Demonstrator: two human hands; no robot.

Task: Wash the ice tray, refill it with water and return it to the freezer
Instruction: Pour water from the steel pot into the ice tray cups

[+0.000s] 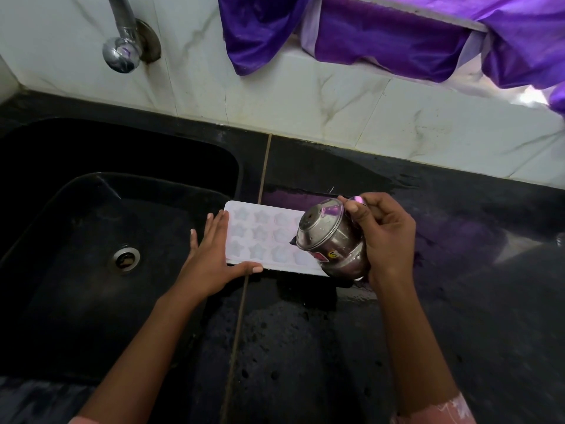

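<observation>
Centre of frame: the white plastic ice tray with star-shaped cells (266,237) lies flat on the wet black stone counter (458,270), just right of the black sink (91,240), its long axis running left to right. My left hand (214,258), fingers straight, presses the tray's left end, while my right hand (385,237) grips a small round steel pot (333,240) tipped mouth-leftward over the right end. Pouring should, I judge, travel leftward along that axis, toward the steadying left hand.
</observation>
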